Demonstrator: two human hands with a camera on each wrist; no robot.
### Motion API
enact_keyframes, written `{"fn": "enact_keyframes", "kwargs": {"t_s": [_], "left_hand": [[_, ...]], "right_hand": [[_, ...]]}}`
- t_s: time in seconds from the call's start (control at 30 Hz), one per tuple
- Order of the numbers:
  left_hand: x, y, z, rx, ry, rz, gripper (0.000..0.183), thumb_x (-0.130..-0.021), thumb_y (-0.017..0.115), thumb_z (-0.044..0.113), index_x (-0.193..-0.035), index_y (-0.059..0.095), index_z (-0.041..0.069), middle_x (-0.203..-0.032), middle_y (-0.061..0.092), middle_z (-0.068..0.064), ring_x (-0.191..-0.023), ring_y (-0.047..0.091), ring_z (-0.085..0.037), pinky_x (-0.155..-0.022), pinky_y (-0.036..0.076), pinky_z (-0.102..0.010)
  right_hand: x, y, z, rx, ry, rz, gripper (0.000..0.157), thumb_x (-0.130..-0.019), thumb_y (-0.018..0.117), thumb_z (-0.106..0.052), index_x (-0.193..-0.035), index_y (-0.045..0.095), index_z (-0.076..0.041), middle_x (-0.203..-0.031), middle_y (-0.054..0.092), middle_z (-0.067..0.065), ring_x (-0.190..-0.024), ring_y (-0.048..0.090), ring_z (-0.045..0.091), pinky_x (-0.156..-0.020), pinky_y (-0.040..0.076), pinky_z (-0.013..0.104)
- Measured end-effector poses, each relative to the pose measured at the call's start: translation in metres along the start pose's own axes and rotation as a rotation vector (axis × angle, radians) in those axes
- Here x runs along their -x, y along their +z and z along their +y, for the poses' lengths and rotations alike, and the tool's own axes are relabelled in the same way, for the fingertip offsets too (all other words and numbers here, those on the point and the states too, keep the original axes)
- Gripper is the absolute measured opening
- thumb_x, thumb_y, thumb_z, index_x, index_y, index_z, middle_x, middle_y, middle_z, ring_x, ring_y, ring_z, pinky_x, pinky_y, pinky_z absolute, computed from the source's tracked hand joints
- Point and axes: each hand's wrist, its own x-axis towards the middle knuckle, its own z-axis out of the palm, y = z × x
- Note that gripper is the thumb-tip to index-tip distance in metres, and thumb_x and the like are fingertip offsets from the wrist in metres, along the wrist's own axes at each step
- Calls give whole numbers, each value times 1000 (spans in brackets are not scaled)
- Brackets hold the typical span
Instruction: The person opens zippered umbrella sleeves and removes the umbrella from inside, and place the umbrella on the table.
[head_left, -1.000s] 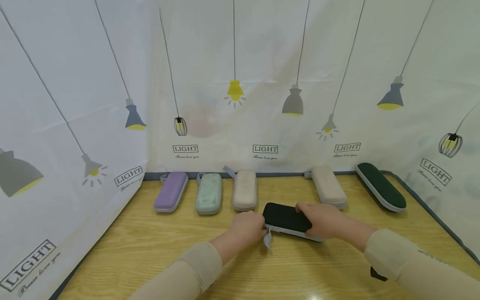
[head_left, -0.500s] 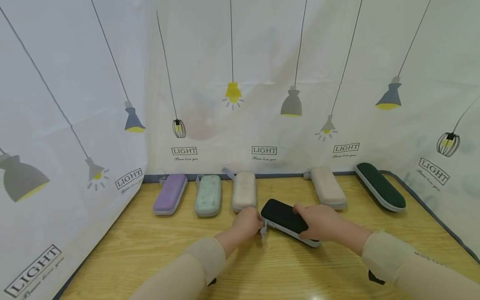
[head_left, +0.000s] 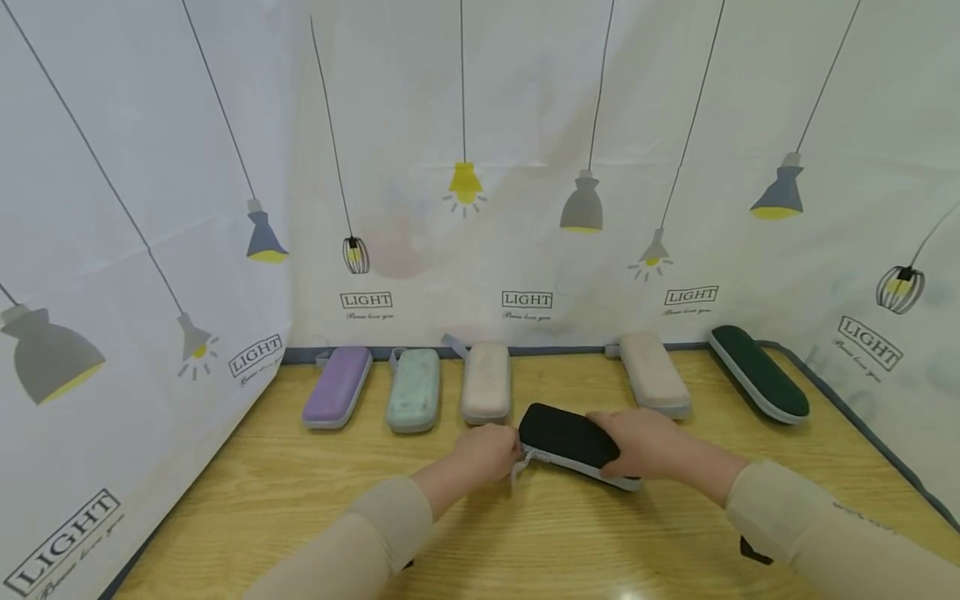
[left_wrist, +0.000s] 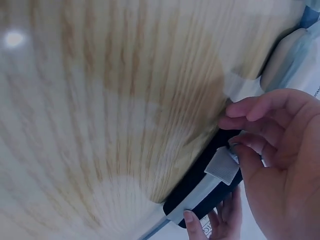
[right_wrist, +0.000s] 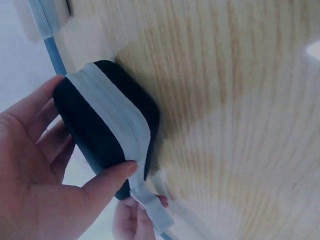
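A black zippered hard case [head_left: 566, 435] is held at an angle close over the table, its pale grey zipper band [right_wrist: 112, 102] facing me. My right hand [head_left: 645, 442] grips its right part, thumb along the zipper side and fingers behind. At the left end, my left hand [head_left: 487, 452] pinches the small zipper pull [left_wrist: 234, 144] between thumb and forefinger, and its other fingers curl loosely. A grey strap loop [left_wrist: 222, 166] hangs from that end beside the pinch. The zipper band looks closed along the visible side.
Along the back edge lie a purple case [head_left: 337, 387], a mint case [head_left: 414, 389], a cream case [head_left: 486, 382], another cream case [head_left: 654, 375] and a dark green case [head_left: 759, 372]. A white cloth backdrop [head_left: 420, 325] printed with lamps rises behind and beside the wooden table [head_left: 300, 500].
The black case tilted more steeply half a second ago and is flatter now. My left hand has shifted slightly left and nearer me. The right hand keeps its grip.
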Motion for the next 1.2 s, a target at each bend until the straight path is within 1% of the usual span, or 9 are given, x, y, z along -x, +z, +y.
{"fn": "enact_keyframes", "kwargs": {"t_s": [0.1,0.3,0.47,0.67,0.8,0.93,1.03,1.13,1.2], "left_hand": [[6,-3,-2,-85,38,-9,28,-92,49,28,-66,54,22,-61,51,9,-53,46,-7,-47,39,-28],[16,-3,-11,-259,96,51,13,-86,57,22,-73,56,20,-68,58,4,-59,54,-13,-46,42,-33],[21,-1,-18,-282,110,72,12,-82,60,21,-72,54,23,-68,58,4,-57,53,-13,-42,39,-35],[22,-3,-20,-302,116,33,10,-87,57,26,-78,55,21,-71,57,5,-59,52,-12,-43,40,-35],[24,-5,-21,-314,129,52,14,-88,55,29,-77,53,21,-69,57,4,-60,54,-13,-42,39,-35],[25,-6,-23,-314,151,71,15,-88,54,30,-77,53,20,-69,58,4,-61,56,-14,-43,40,-35],[24,-7,-22,-288,147,73,12,-88,55,30,-79,54,21,-70,58,4,-62,57,-14,-45,42,-34],[24,-8,-20,-260,145,60,8,-87,57,28,-82,56,23,-71,58,6,-64,57,-13,-47,43,-34],[24,-8,-19,-258,149,50,7,-87,57,28,-82,56,23,-71,58,7,-64,56,-13,-47,42,-33]], "right_hand": [[-1,-1,2,-15,2,-17,80,-67,75,-45,-132,43,-12,-120,55,6,-102,54,22,-81,44,39],[-3,-1,3,-41,-38,-36,79,-65,76,-43,-132,44,-15,-121,54,2,-105,53,20,-84,42,37],[-2,-4,7,-110,-103,-71,78,-67,77,-36,-134,43,-16,-127,50,1,-110,50,19,-87,41,36],[-6,-7,15,-216,-192,-108,78,-69,78,-20,-137,39,-17,-136,40,-3,-119,42,16,-92,38,34],[-12,-9,18,-226,-235,-124,79,-68,78,-14,-137,38,-18,-139,37,-2,-122,39,17,-92,38,34],[-16,-9,17,-141,-272,-89,79,-67,78,-9,-136,40,-22,-140,36,-2,-124,36,21,-92,39,36],[-19,-6,13,37,-294,41,73,-70,74,-1,-132,46,-27,-136,41,1,-120,39,25,-87,41,38],[-21,-2,5,193,-254,174,66,-74,69,3,-127,51,-32,-120,48,6,-106,46,24,-74,45,35],[-22,0,-2,234,-188,198,61,-78,66,1,-126,52,-33,-111,47,7,-97,47,21,-65,45,32]]}}
